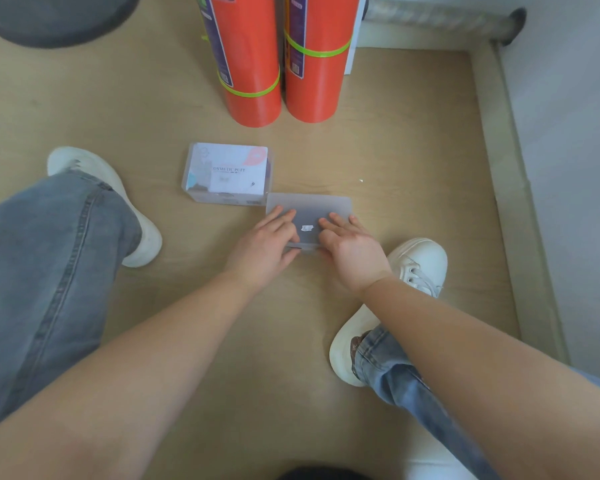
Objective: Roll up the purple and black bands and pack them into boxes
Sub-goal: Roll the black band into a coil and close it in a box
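Note:
A frosted grey plastic box (309, 206) lies flat on the wooden floor in the middle of the head view. Something dark with a small white tag (306, 228) shows through its lid; I cannot tell which band it is. My left hand (267, 242) presses on the lid's left part with straight fingers, its thumb at the near edge. My right hand (352, 249) presses the right part the same way. A second clear box (227, 173) with a "cosmetic puff" card lies closed just behind and to the left, touching the first box's corner.
Two upright red rolls (253, 81) (314, 81) with green straps stand behind the boxes. My legs in jeans and white shoes (94, 174) (420, 261) flank the boxes. A skirting board and wall (520, 202) run along the right. A dark round object (56, 19) sits at the far left.

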`<state>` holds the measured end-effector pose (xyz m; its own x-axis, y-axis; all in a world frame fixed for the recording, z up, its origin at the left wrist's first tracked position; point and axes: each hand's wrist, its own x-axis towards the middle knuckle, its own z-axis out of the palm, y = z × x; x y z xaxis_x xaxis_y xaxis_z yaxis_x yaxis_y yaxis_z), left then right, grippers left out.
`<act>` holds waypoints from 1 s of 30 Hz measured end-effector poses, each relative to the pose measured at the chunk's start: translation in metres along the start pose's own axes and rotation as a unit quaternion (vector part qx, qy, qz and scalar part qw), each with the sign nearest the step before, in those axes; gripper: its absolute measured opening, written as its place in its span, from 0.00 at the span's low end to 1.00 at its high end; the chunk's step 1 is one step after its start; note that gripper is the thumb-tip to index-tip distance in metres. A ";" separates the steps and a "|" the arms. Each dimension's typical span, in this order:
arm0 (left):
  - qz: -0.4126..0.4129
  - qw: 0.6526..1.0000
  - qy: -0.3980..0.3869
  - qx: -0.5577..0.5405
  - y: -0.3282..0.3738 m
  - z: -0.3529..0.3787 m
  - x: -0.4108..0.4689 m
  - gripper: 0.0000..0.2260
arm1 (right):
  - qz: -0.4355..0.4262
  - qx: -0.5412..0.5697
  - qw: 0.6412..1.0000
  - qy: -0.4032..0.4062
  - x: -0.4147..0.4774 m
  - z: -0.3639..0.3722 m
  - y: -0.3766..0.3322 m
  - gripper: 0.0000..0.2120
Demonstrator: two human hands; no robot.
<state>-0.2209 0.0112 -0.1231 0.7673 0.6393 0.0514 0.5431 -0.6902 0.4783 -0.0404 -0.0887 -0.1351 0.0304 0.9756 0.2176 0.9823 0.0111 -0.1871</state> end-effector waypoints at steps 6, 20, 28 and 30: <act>-0.010 0.999 -0.006 0.042 0.009 0.002 0.001 0.11 | 0.013 -0.008 0.999 -0.036 0.004 -0.005 -0.007 0.12; 0.074 0.986 0.094 0.114 -0.004 0.033 0.001 0.06 | -0.093 -0.073 0.991 0.062 0.002 0.018 0.001 0.13; -0.008 0.998 0.053 -0.026 -0.008 0.004 0.006 0.04 | 0.056 0.017 0.995 -0.084 0.005 -0.007 0.002 0.16; -0.062 0.994 0.080 -0.043 -0.011 0.004 -0.001 0.08 | 0.138 0.088 0.985 -0.049 0.002 -0.011 -0.002 0.09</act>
<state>-0.2263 0.0173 -0.1317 0.6277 0.7687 0.1231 0.5939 -0.5751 0.5627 -0.0400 -0.0888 -0.1233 0.2651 0.9632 0.0431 0.8916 -0.2279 -0.3913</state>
